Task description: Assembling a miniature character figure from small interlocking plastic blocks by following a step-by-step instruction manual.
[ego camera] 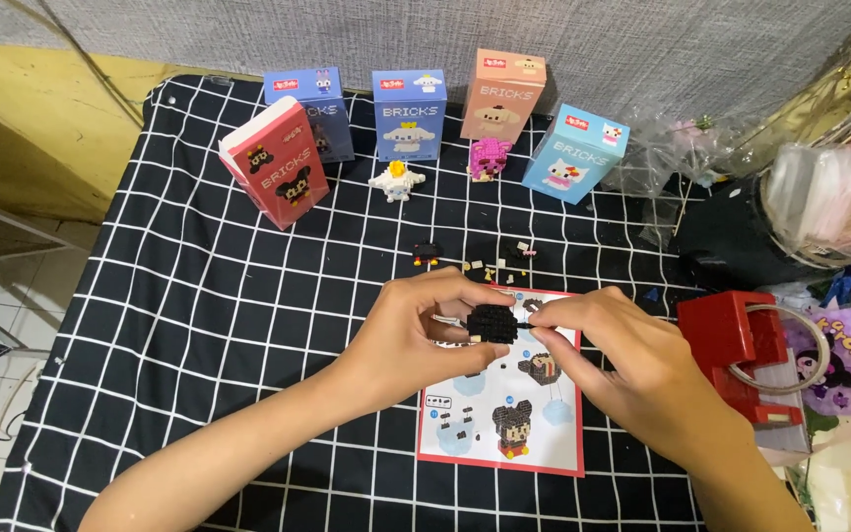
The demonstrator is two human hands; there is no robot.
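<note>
My left hand (416, 330) grips the black brick block (492, 322) while my right hand (608, 345) pinches a piece onto it; I judge uneven pressure could pop bricks loose.

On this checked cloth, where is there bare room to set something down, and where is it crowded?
Free: the cloth's left half, below the red box and left of the left hand. Also the front strip right of the instruction sheet. Crowded: the back row of boxes and finished figures, loose bricks above the hands, and clutter by the red block beyond the right hand.
</note>
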